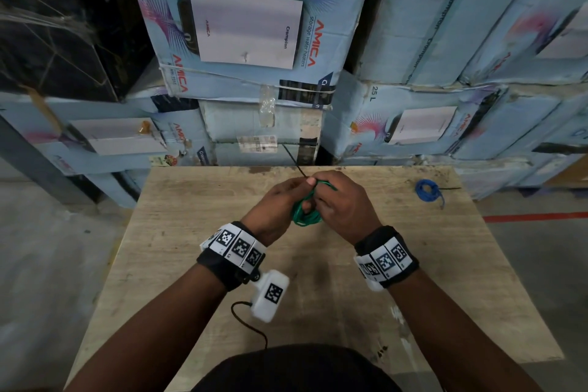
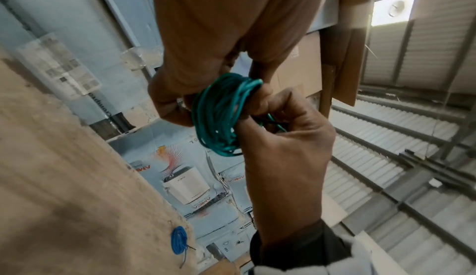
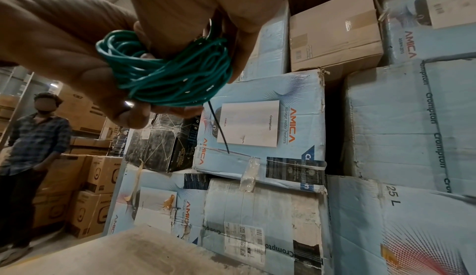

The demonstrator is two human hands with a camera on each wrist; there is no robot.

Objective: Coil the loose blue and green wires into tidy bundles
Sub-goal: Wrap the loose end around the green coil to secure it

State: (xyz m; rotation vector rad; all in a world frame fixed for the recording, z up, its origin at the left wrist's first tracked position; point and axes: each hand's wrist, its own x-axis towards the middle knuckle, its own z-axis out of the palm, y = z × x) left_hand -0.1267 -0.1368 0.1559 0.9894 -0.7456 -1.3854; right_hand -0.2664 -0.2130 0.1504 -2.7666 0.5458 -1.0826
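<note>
A green wire wound into a small coil hangs above the wooden table, held between both hands. My left hand grips the coil's left side, and in the left wrist view the green wire crosses its curled fingers. My right hand pinches the coil's top, thumb pressed on the strands. A thin black tie sticks out from under the green coil. The blue wire, coiled with a black tie on it, lies on the table's far right.
Stacked light-blue water heater cartons stand right behind the table's far edge. A person stands to the left among brown boxes. A red line marks the floor on the right. A black cable trails from my left wrist camera.
</note>
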